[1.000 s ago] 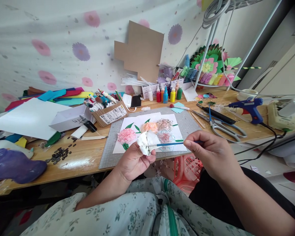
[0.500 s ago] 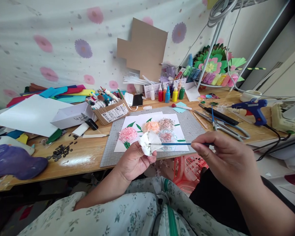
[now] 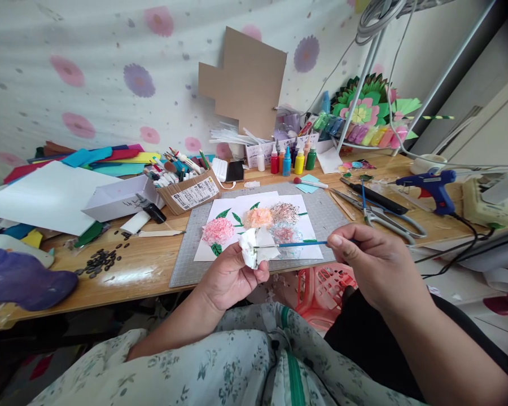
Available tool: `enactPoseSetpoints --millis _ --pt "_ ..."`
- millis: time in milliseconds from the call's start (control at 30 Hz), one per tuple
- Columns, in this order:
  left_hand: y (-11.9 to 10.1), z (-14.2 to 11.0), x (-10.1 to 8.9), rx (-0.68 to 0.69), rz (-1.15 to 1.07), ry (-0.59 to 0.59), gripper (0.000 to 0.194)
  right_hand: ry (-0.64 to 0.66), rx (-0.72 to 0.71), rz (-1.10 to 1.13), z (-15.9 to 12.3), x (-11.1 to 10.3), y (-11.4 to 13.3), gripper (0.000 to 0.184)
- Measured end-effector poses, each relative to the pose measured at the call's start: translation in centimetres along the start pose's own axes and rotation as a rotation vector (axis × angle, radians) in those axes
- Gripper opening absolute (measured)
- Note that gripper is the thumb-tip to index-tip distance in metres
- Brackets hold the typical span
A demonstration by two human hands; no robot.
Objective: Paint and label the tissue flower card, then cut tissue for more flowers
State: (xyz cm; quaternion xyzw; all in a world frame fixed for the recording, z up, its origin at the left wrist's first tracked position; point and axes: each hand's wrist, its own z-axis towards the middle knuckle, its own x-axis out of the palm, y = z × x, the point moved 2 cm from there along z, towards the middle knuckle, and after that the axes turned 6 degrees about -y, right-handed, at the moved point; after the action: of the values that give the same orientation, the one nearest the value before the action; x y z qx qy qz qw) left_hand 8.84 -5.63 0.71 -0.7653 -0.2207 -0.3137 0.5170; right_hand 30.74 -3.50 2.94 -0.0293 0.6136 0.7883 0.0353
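Observation:
My left hand point(image 3: 231, 277) is closed around a crumpled white tissue point(image 3: 255, 251), held in front of the table's near edge. My right hand point(image 3: 370, 262) pinches a thin blue paintbrush point(image 3: 298, 244) by its handle; the brush lies level and its tip is pushed into the tissue. Just behind both hands lies a white sheet with pink, orange and speckled flowers and green leaves point(image 3: 258, 224), resting on a grey cutting mat point(image 3: 327, 212).
A row of small paint bottles point(image 3: 286, 162), a cardboard box of markers point(image 3: 185, 186), scissors point(image 3: 385, 214) and a blue glue gun point(image 3: 429, 186) stand on the wooden desk. Coloured sheets point(image 3: 97, 158) and dark seeds point(image 3: 99, 262) lie left. A red basket point(image 3: 322, 287) sits under the desk.
The right hand drew the brush a little rightward out of the tissue, then back left. The left hand holds the tissue in the same place. The view shifted slightly.

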Motion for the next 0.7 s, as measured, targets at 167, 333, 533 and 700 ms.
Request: enactPoseSetpoints --millis 167,333,533,700 --pt "-0.3 -0.3 0.0 0.022 0.029 0.017 0.022 -0.067 -0.026 -0.074 0.2 -0.6 0.4 0.028" --pt "-0.8 -0.6 -0.1 0.156 0.182 0.018 0.030 -0.073 -0.112 -0.293 0.1 -0.6 1.6 0.026" --pt "-1.0 -0.2 -0.5 0.232 0.289 -0.007 0.034 -0.067 -0.247 -0.403 -0.1 -0.7 2.2 0.022" --pt "-0.8 0.1 -0.1 0.224 0.315 -0.020 0.021 -0.040 -0.293 -0.453 -0.4 -0.6 2.4 0.019"
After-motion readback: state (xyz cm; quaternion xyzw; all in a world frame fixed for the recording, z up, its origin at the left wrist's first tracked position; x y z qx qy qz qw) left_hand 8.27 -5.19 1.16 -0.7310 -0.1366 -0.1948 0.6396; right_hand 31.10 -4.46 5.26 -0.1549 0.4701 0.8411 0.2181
